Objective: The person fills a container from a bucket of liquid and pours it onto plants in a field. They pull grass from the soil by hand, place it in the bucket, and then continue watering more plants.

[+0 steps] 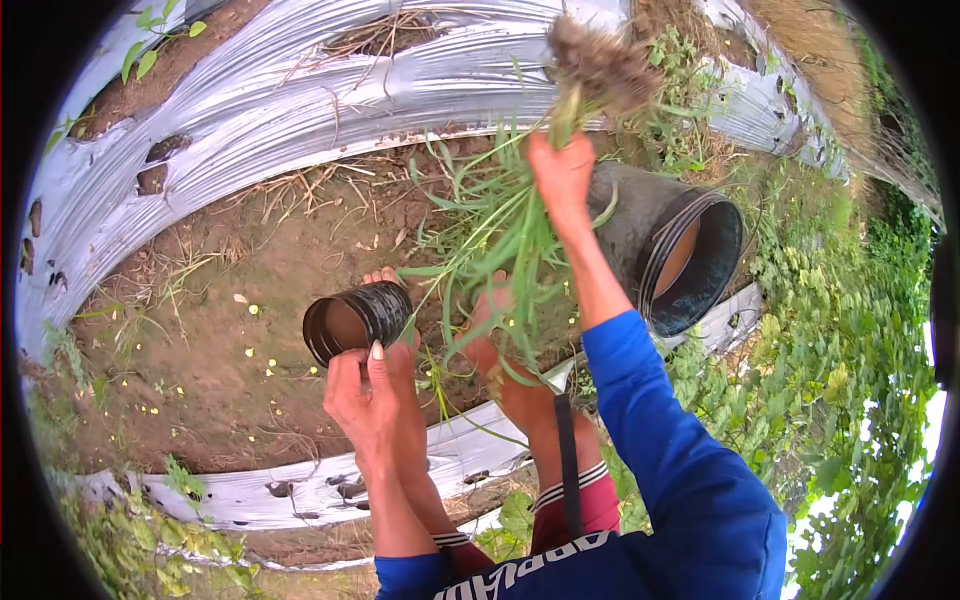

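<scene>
My left hand (362, 405) grips the rim of a small black pot (385, 308), which is tilted with its opening to the left and brownish inside. My right hand (563, 180) is closed round the stems of a bunch of long green weeds (515, 235). Their clump of soil and roots (603, 68) points up and away from me, over the silver sheeting. Leaves hang between the two hands, over my feet. Just right of my right hand lies a large black bucket (690, 255), its open mouth to the right, with brown matter inside.
Silver plastic mulch (260, 100) with holes covers the raised bed ahead. Another mulch strip (350, 495) runs nearer, behind my feet. Bare soil (220, 370) with dry straw and small yellowish bits lies between them. Leafy plants (840, 350) grow at the right.
</scene>
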A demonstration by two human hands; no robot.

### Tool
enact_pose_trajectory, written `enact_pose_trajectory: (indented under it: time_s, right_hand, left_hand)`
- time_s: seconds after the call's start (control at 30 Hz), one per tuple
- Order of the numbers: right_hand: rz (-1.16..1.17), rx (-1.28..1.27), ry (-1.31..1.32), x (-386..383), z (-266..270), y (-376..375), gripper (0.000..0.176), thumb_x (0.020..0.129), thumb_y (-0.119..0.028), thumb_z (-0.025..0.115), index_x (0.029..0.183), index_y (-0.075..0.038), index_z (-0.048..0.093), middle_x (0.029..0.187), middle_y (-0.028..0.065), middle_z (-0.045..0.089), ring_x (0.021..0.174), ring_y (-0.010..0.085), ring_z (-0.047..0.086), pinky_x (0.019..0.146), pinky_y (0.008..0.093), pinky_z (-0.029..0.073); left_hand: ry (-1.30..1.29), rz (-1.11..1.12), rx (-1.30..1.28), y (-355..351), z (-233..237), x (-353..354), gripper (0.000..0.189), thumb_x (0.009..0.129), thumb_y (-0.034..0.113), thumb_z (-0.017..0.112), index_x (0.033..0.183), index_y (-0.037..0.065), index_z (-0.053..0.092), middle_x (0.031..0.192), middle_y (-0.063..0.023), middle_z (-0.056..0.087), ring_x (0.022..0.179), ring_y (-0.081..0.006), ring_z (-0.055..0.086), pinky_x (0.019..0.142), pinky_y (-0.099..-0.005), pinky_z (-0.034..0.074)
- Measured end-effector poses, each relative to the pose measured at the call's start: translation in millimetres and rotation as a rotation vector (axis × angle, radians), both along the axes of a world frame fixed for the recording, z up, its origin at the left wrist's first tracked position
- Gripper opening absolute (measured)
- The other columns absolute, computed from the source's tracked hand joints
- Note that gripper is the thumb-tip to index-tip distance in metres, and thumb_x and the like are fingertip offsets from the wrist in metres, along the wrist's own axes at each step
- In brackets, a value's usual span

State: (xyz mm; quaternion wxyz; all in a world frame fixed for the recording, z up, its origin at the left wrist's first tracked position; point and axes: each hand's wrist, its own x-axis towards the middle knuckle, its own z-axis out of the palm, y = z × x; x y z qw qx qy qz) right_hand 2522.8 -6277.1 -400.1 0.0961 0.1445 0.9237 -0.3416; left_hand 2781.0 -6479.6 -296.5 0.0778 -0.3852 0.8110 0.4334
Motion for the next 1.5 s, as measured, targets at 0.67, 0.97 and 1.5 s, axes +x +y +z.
enact_pose_trajectory:
  time_s: [0.67,0.97,1.5]
  right_hand:
    - [0.052,0.043,-0.085,-105.9,209.7,114.3,0.015,0.077,-0.016,0.067,0.081,-0.003,0.059,0.072,0.0066,0.057,0.062,0.0151,0.051,0.054,0.0302,0.044]
    - [0.039,0.540,0.312,-322.9,231.0,237.3,0.064,0.078,-0.058,0.059,0.078,0.005,0.068,0.067,0.0185,0.063,0.069,0.0276,0.063,0.063,0.0431,0.046]
    - [0.521,0.266,0.304,-15.3,195.0,260.9,0.028,0.077,-0.009,0.069,0.105,-0.006,0.062,0.131,0.0172,0.047,0.126,0.0394,0.044,0.100,0.0472,0.041]
  left_hand:
    - [0.054,-0.089,0.054,9.9,3.8,-20.8,0.015,0.088,0.014,0.066,0.086,-0.001,0.063,0.080,-0.0154,0.060,0.067,-0.0317,0.058,0.059,-0.0388,0.046]
    - [0.156,-0.190,-0.016,39.1,2.2,-31.1,0.020,0.092,0.017,0.064,0.082,-0.001,0.061,0.072,-0.0116,0.054,0.059,-0.0220,0.049,0.053,-0.0347,0.039]
    - [0.072,-0.451,0.086,129.1,49.2,-72.7,0.009,0.083,0.007,0.068,0.085,0.000,0.063,0.078,-0.0159,0.061,0.065,-0.0317,0.061,0.058,-0.0386,0.048]
